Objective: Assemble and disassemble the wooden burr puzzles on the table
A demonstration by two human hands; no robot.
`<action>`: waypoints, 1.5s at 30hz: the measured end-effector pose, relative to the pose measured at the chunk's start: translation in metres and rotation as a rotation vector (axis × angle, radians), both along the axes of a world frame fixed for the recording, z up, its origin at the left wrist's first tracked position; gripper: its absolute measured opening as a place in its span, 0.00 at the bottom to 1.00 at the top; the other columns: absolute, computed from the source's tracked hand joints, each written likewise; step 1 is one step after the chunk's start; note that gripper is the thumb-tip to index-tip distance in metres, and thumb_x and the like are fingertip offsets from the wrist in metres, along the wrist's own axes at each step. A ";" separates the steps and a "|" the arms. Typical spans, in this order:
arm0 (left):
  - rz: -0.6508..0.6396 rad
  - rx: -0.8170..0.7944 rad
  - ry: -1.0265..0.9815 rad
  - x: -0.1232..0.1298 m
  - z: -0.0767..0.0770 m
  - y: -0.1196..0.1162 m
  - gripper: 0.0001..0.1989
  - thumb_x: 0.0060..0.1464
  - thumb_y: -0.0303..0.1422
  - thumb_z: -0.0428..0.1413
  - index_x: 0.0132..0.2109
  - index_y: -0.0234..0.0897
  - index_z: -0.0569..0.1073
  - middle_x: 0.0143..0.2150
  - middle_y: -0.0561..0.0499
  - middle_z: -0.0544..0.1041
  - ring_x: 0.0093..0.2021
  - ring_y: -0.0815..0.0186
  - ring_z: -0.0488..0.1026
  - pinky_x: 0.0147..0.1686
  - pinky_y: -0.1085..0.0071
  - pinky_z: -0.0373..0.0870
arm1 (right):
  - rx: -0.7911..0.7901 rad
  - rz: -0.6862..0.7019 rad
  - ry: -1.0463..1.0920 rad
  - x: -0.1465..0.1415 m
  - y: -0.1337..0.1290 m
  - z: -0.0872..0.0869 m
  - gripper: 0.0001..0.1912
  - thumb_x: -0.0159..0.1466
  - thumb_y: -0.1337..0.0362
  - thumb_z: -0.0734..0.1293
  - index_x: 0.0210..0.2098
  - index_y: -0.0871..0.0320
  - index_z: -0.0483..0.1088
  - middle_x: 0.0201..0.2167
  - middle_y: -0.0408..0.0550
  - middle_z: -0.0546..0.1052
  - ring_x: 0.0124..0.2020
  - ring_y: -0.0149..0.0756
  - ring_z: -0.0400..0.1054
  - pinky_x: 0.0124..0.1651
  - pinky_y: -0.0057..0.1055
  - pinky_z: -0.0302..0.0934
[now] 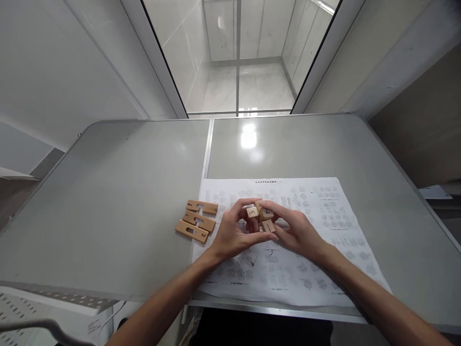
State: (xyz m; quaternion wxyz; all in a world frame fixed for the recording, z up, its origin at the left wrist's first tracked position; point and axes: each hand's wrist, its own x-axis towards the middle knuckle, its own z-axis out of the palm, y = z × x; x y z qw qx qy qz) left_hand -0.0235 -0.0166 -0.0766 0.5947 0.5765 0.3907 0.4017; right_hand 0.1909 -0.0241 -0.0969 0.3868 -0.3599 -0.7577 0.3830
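Above a printed sheet (288,278), my two hands hold a small wooden interlocking puzzle (262,215) made of several joined blocks with marks on their ends. My left hand (232,233) curls round its left side, the thumb stretched beneath it. My right hand (293,228) grips it from the right, with the index finger along the top. Part of the puzzle is hidden behind the fingers. To the left of my left hand lie three flat wooden puzzle pieces (198,223) with cut-out slots and numbers, in a loose stack of rows at the sheet's left edge.
The grey folding table (151,192) has a metal seam (208,149) across it. Rows of small diagrams cover the sheet. A glass window (237,62) stands behind the table. At the lower left is a white perforated object (32,312) with a cable.
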 end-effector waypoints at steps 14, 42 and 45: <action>0.062 0.180 0.091 -0.002 -0.009 0.004 0.38 0.44 0.39 0.79 0.61 0.43 0.77 0.49 0.48 0.77 0.34 0.70 0.71 0.35 0.71 0.75 | -0.044 0.019 0.074 -0.002 0.002 0.003 0.36 0.74 0.72 0.62 0.78 0.45 0.57 0.50 0.49 0.85 0.44 0.39 0.84 0.48 0.38 0.81; -0.011 -0.098 -0.169 -0.003 0.000 0.007 0.37 0.45 0.37 0.79 0.62 0.42 0.79 0.49 0.46 0.81 0.43 0.63 0.79 0.45 0.66 0.80 | -0.129 -0.119 0.081 0.002 0.003 0.014 0.14 0.77 0.63 0.64 0.61 0.51 0.70 0.34 0.44 0.82 0.32 0.36 0.79 0.37 0.33 0.75; -0.025 -0.092 -0.159 -0.003 0.001 0.007 0.36 0.45 0.36 0.78 0.61 0.41 0.79 0.49 0.46 0.81 0.43 0.63 0.79 0.45 0.66 0.80 | -0.011 -0.195 0.012 0.002 0.004 0.010 0.07 0.77 0.62 0.65 0.54 0.52 0.70 0.34 0.44 0.81 0.30 0.35 0.77 0.35 0.32 0.71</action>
